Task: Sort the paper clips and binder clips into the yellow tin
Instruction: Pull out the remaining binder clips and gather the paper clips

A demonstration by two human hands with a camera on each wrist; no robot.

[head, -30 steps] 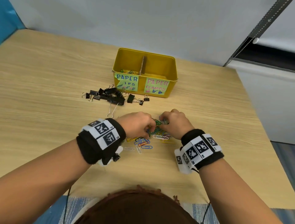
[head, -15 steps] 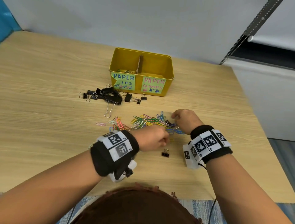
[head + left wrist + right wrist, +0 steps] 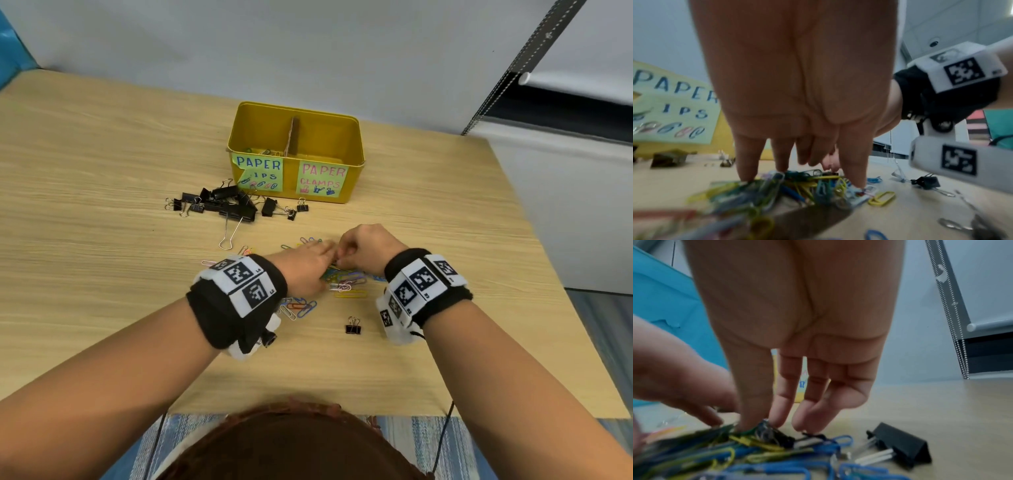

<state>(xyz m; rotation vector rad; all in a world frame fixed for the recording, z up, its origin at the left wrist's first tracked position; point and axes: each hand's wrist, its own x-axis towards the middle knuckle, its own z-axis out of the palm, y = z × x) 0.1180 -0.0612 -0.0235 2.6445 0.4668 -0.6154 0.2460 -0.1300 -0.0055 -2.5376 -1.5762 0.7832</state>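
The yellow tin (image 3: 352, 192) stands at the back of the table, split by a divider and labelled for paper clips on the left and clamps on the right. Coloured paper clips (image 3: 349, 282) lie heaped under both hands. My left hand (image 3: 308, 269) reaches over the heap with straight fingers (image 3: 746, 162) that touch the clips (image 3: 818, 183). My right hand (image 3: 364, 250) meets it from the right. Its thumb and forefinger (image 3: 781, 404) pinch a bunch of clips (image 3: 764, 429) at the top of the heap. Black binder clips (image 3: 222, 205) lie left of the tin.
One small black binder clip (image 3: 352, 327) lies alone near my right wrist, also seen in the right wrist view (image 3: 904, 444). A few paper clips (image 3: 301, 308) are scattered under my left wrist. The table's right edge (image 3: 534, 260) is close by.
My left hand has moved forward from beside the lone binder clip onto the heap, meeting my right hand. The spread-out paper clips are now bunched under both hands.
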